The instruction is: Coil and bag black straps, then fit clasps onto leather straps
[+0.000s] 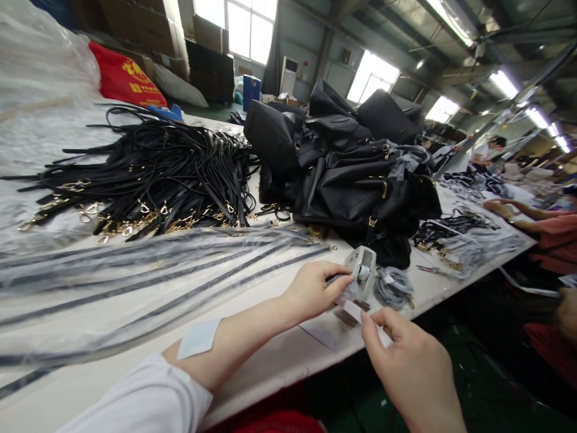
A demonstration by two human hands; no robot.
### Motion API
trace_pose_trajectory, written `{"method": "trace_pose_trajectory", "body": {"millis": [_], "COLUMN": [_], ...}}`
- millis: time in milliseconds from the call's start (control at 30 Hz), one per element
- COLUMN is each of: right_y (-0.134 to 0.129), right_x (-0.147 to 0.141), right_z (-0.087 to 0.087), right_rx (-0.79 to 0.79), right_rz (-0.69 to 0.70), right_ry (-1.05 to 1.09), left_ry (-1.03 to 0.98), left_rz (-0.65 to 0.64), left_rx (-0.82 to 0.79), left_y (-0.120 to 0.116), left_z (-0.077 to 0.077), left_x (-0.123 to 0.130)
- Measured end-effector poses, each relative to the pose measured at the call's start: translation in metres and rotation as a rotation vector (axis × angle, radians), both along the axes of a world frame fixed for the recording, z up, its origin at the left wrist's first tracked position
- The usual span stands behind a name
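My left hand (315, 288) reaches to the tape dispenser (362, 270), its thumb and fingers pinched on a small piece in clear plastic beside the dispenser's front. A whitish strip (352, 310) runs from there to my right hand (406, 355), whose thumb and forefinger are closed on its near end. A pale blue patch (198, 338) lies on my left forearm. Just right of the dispenser sits a coiled strap in clear plastic (393, 287). Under my hands a white slip (318, 334) rests on the table.
Black straps with gold clasps (171, 168) are heaped at the left, black bags (347, 180) behind the dispenser. Plastic-wrapped straps (148, 288) stretch along the white table (252, 376). A person in a red top (559, 237) is at the right.
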State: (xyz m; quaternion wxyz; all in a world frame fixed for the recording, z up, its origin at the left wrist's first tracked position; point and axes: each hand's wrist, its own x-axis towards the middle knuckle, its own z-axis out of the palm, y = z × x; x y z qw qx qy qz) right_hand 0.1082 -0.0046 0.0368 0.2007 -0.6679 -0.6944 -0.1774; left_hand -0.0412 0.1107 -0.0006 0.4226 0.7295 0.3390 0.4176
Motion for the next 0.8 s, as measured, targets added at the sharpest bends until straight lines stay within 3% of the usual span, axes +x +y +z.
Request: {"method": "trace_pose_trajectory", "body": {"millis": [200,400,500,567,667,733,800], "right_y": [-0.006,-0.001,0.002,0.003,0.002,0.002,0.004], "right_x": [-0.005,-0.008,-0.008,-0.007,-0.006,-0.005,-0.005], "right_z": [-0.001,-0.002,-0.001,0.000,0.002,0.001,-0.001], "right_rx": [-0.119,-0.074,-0.059,-0.070,-0.130,-0.155,-0.158], "right_rz": [0.040,0.053,0.061,0.053,0.037,0.027,0.030], "right_ry": [0.288,0.396,0.441,0.459,0.500,0.539,0.571], "left_ry": [-0.008,-0.167,-0.246,-0.251,-0.227,-0.222,-0.227], "left_rz": [0.020,0.003,0.046,0.098,0.184,0.194,0.158], "left_rx": [0.006,-0.172,-0.183,-0.089,0.203,0.374,0.430], "left_y": [-0.003,-0.011,-0.013,-0.012,-0.013,-0.016,-0.022], "left_z": [0.002,0.003,0.003,0.002,0.001,0.001,0.001], "left_x": [-0.001,0.002,0.002,0.001,-0.001,-0.003,-0.002]}}
